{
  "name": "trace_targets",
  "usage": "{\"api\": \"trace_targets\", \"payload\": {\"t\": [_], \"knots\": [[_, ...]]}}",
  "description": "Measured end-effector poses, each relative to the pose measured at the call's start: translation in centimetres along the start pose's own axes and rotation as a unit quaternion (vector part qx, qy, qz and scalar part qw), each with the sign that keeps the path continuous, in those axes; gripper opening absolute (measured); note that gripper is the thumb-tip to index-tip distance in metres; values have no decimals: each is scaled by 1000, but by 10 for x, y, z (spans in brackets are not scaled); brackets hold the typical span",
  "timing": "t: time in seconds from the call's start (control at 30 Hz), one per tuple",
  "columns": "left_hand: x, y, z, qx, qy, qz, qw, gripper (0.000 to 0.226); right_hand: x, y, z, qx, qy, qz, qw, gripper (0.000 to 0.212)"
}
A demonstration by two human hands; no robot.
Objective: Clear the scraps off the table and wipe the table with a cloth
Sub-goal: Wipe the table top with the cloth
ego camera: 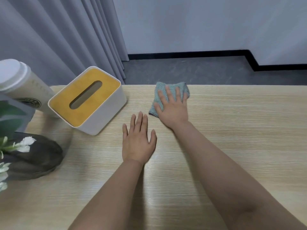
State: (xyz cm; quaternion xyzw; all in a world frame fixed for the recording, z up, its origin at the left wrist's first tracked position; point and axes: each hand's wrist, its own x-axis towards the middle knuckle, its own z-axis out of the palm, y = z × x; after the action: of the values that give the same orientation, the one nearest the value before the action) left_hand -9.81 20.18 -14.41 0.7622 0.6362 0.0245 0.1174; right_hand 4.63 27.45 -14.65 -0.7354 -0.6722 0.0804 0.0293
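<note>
A folded teal cloth [162, 87] lies near the far edge of the light wooden table [240, 130]. My right hand [172, 108] presses flat on the cloth with its fingers straight and spread. My left hand [137, 140] rests palm down on the bare tabletop, fingers straight, a little nearer to me and left of the cloth. No scraps show on the table.
A white tissue box with a yellow lid [86, 100] stands left of the hands. Behind it is a white lidded paper cup [21, 85]. A dark pot with white flowers [33, 156] sits at the left edge. Past the far edge are a grey floor and curtains.
</note>
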Motion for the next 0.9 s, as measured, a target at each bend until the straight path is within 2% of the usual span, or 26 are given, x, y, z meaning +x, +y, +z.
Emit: {"api": "trace_targets", "payload": {"t": [0.13, 0.23, 0.47, 0.57, 0.63, 0.8, 0.9], "knots": [[1, 1, 0, -5, 2, -7, 1000, 62, 12, -25, 2, 11, -25, -107, 994, 52], [1, 1, 0, -3, 6, -7, 1000, 65, 15, -15, 0, 15, -30, -121, 992, 51], [-1, 1, -2, -14, 3, -3, 1000, 62, -2, 59, -8, 17, -6, 68, 998, 55], [-1, 1, -3, -19, 1, -4, 1000, 60, -6, 56, -6, 9, 4, 121, 993, 54], [0, 1, -3, -15, -2, -3, 1000, 60, -7, 32, -4, 13, 9, 92, 996, 54], [1, 0, -1, -9, 3, -2, 1000, 63, -16, -20, 2, 5, -15, -119, 993, 48], [1, 0, -1, -7, 4, 0, 1000, 64, -18, -12, 0, 12, -30, -137, 990, 47]]}}
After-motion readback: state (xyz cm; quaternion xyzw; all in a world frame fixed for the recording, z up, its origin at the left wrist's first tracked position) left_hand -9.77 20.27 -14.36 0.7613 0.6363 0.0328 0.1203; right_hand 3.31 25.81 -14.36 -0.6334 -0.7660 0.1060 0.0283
